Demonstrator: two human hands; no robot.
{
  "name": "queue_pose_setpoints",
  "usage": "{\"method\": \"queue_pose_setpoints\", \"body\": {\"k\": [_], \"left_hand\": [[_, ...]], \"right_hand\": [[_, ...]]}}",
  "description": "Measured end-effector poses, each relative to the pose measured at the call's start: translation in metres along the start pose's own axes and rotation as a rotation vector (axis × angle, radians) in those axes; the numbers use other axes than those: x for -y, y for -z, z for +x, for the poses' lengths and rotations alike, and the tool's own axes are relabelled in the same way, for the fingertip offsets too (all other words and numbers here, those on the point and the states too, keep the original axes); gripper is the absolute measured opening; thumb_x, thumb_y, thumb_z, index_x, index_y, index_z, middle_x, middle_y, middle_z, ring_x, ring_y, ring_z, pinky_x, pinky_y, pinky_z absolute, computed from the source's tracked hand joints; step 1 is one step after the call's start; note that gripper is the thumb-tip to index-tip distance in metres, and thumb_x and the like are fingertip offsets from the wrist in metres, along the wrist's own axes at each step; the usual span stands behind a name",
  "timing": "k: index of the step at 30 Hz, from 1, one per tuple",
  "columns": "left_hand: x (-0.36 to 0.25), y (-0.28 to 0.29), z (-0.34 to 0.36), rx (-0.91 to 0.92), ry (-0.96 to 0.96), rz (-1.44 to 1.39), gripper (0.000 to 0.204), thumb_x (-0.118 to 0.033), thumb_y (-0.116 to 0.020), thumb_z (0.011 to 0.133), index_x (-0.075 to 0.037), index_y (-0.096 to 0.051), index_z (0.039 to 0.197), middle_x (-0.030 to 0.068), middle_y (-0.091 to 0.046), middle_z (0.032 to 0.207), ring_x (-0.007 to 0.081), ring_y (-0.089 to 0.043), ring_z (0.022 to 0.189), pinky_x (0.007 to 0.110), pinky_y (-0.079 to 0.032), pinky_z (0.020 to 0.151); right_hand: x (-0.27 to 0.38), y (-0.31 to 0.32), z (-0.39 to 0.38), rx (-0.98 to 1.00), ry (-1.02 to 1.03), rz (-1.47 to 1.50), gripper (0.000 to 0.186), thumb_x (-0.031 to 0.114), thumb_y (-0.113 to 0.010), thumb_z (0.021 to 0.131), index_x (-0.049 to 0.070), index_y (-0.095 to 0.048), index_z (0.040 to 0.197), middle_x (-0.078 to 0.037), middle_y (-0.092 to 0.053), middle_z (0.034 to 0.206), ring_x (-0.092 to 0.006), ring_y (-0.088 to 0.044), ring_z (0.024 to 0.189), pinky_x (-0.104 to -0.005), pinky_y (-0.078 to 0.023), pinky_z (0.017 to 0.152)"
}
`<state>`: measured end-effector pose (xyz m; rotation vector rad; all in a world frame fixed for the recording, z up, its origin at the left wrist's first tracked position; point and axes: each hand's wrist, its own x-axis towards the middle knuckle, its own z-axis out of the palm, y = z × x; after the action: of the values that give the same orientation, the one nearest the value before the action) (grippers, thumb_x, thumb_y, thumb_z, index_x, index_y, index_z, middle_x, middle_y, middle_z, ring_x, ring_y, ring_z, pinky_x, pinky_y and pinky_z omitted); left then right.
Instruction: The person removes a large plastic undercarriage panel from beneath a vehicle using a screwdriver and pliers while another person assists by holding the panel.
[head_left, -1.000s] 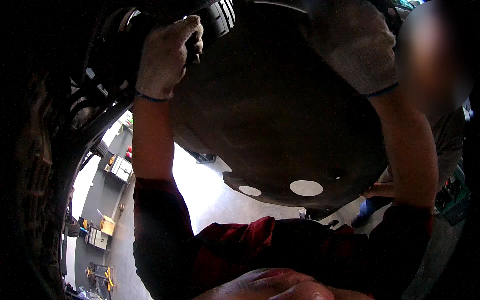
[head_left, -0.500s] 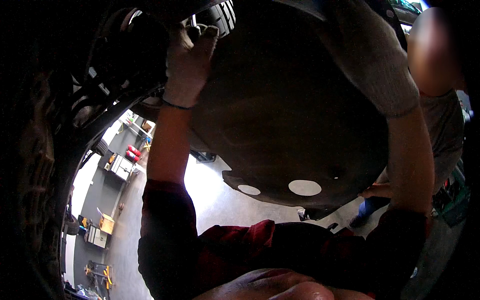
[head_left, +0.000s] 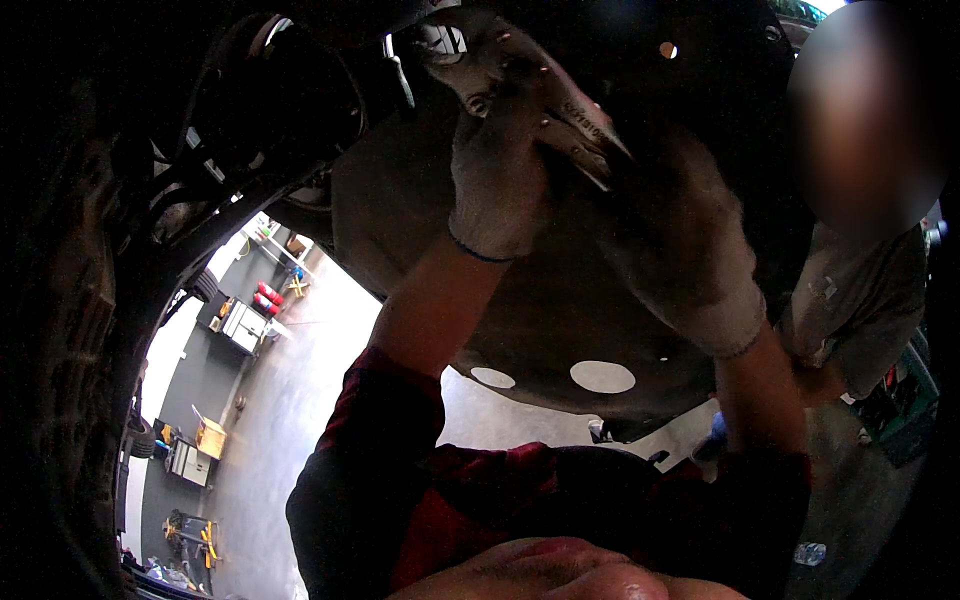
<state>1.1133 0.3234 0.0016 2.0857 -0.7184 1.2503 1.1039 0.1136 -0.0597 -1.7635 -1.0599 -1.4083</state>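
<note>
Above my head spreads a large dark underbody panel [head_left: 560, 330] with two white round openings near its near edge. A grey-brown moulded plate [head_left: 575, 110] with holes and a raised rim runs slantwise below the car. My left hand [head_left: 500, 190], in a pale knit glove, is raised to this plate with its fingers closed at its near side; the fingertips are partly lost in shadow. My right hand [head_left: 690, 240], also gloved, reaches up under the panel, right of the plate. Its fingers fade into the dark, so its hold cannot be seen.
At the right stands a co-worker in a grey shirt [head_left: 860, 310], one forearm near my right arm. Dark car parts [head_left: 200, 170] hang at the left. Farther off are cabinets [head_left: 240, 328], red cylinders [head_left: 268, 295], and a yellow-and-black stand [head_left: 195, 540] on the pale floor.
My left hand has moved right and down from beside the tyre to the moulded plate, which now shows. My right hand has come down and left. The co-worker has leaned closer.
</note>
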Motion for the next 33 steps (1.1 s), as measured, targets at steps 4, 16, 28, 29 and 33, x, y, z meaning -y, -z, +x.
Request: {"method": "queue_pose_setpoints", "body": {"k": [4, 16, 28, 29, 33], "left_hand": [[-0.017, -0.010, 0.000, -0.073, 0.248, -0.597, 0.031, -0.036, -0.050, 0.109, -0.013, -0.063, 0.126, 0.0074, -0.070, 0.113, 0.0224, -0.068, 0.105, 0.042, -0.055, 0.095], [-0.028, -0.026, -0.006, 0.124, 0.200, -0.873, 0.037, -0.040, -0.050, 0.108, -0.013, -0.058, 0.131, 0.0087, -0.070, 0.114, 0.0231, -0.069, 0.102, 0.041, -0.057, 0.092], [-0.033, -0.036, -0.005, 0.051, 0.307, -0.953, 0.034, -0.038, -0.051, 0.108, -0.011, -0.061, 0.129, 0.0095, -0.073, 0.109, 0.0217, -0.072, 0.092, 0.039, -0.061, 0.082], [-0.033, -0.037, -0.005, 0.007, 0.286, -0.749, 0.034, -0.038, -0.051, 0.109, -0.011, -0.061, 0.128, 0.0095, -0.072, 0.111, 0.0215, -0.072, 0.094, 0.038, -0.061, 0.083], [-0.033, -0.042, -0.004, -0.055, 0.214, -0.432, 0.035, -0.038, -0.051, 0.108, -0.011, -0.062, 0.129, 0.0088, -0.071, 0.116, 0.0213, -0.071, 0.100, 0.038, -0.059, 0.087]], "right_hand": [[-0.012, 0.002, -0.038, -0.083, -0.306, 0.252, 0.051, 0.041, -0.058, 0.105, -0.001, -0.053, 0.134, -0.022, -0.066, 0.112, -0.0308, -0.072, 0.089, -0.0365, -0.061, 0.070], [-0.016, 0.015, -0.054, -0.034, -0.510, 0.239, 0.049, 0.044, -0.045, 0.110, -0.001, -0.059, 0.124, -0.019, -0.068, 0.105, -0.0313, -0.068, 0.087, -0.0409, -0.054, 0.077], [-0.030, 0.015, -0.078, -0.039, -0.457, 0.205, 0.039, 0.032, -0.055, 0.106, 0.001, -0.056, 0.130, -0.020, -0.070, 0.107, -0.0335, -0.071, 0.091, -0.0410, -0.057, 0.076], [-0.030, 0.017, -0.082, 0.044, -0.438, 0.053, 0.045, 0.040, -0.054, 0.106, 0.002, -0.055, 0.128, -0.019, -0.069, 0.105, -0.0283, -0.071, 0.088, -0.0374, -0.057, 0.071], [-0.031, 0.017, -0.084, -0.123, -0.215, -0.190, 0.035, 0.026, -0.060, 0.103, -0.001, -0.058, 0.125, -0.023, -0.070, 0.111, -0.0375, -0.071, 0.099, -0.0432, -0.059, 0.082]]}}
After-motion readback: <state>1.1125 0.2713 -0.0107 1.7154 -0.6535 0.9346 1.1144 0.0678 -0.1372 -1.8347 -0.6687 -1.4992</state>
